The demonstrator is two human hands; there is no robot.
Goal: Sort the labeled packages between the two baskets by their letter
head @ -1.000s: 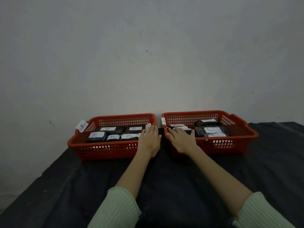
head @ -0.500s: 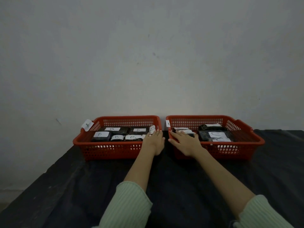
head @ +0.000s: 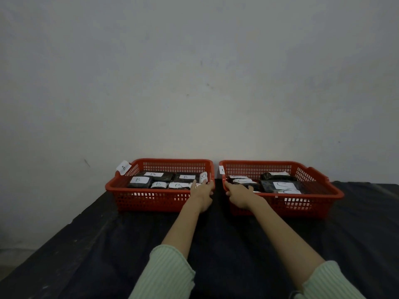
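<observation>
Two red baskets stand side by side against the wall. The left basket (head: pixel 151 201) holds several black packages with white B labels (head: pixel 138 180). The right basket (head: pixel 302 207) holds black packages with C labels (head: pixel 282 184). My left hand (head: pixel 203 194) lies over the left basket's front right corner, its fingers reaching up to an upright B package (head: pixel 203 176). My right hand (head: pixel 238 194) lies over the right basket's front left corner, with its fingers on a C package (head: pixel 243 181). Neither hand lifts a package.
A black cloth (head: pixel 216 244) covers the table, which drops off at the left. The pale wall (head: pixel 194 93) rises right behind the baskets. A B tag (head: pixel 123 167) hangs on the left basket's handle and a small tag (head: pixel 221 170) on the right basket's back corner.
The view has tilted up a little, so the baskets sit lower in the frame. Both hands stay at the baskets' inner corners, and their fingers have crept slightly further over the rims.
</observation>
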